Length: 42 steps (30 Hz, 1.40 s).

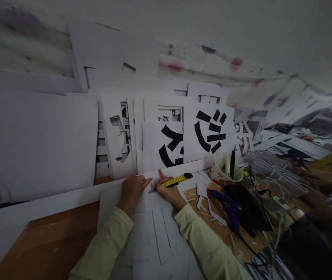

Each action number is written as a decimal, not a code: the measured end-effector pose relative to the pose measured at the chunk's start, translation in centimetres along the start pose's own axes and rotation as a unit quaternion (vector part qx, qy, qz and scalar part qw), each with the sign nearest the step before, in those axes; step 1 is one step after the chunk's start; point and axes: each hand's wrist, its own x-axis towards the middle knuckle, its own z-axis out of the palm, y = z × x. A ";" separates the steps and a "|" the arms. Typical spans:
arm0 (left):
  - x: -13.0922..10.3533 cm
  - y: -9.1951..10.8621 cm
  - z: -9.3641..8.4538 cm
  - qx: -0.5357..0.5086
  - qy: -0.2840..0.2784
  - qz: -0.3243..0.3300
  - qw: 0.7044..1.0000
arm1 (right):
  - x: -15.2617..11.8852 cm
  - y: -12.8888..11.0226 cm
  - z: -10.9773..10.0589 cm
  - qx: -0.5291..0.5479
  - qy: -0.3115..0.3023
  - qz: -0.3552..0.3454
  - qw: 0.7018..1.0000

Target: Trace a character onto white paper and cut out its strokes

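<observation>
My right hand [168, 189] is closed around a yellow box cutter [177, 180] with a black end, its blade pointing down and left at a white board. My left hand [133, 191] is beside it on the left, fingers curled at a long white strip [75, 197] and thumb pointing right. The strip runs slantwise across the table. Below both hands lies the white board [154, 249], marked with green lines. My left fingertips are partly hidden.
White panels with cut-out shapes [119, 136] and black characters [211, 132] lean at the back. A cup of tools [227, 171], a blue glue gun [227, 206], tangled cables [271, 202] and paper scraps [202, 190] lie right. Another person's arm [326, 186] reaches in there.
</observation>
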 end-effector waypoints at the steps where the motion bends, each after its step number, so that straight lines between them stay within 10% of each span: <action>1: 0.0 0.0 0.0 0.001 0.000 -0.001 1.000 | 0.0 0.1 0.0 -0.001 0.001 -0.004 1.000; 42: 0.1 -0.1 -0.1 0.000 -0.004 -0.001 1.000 | 0.2 -0.3 -1.2 -0.007 -0.029 -0.033 0.999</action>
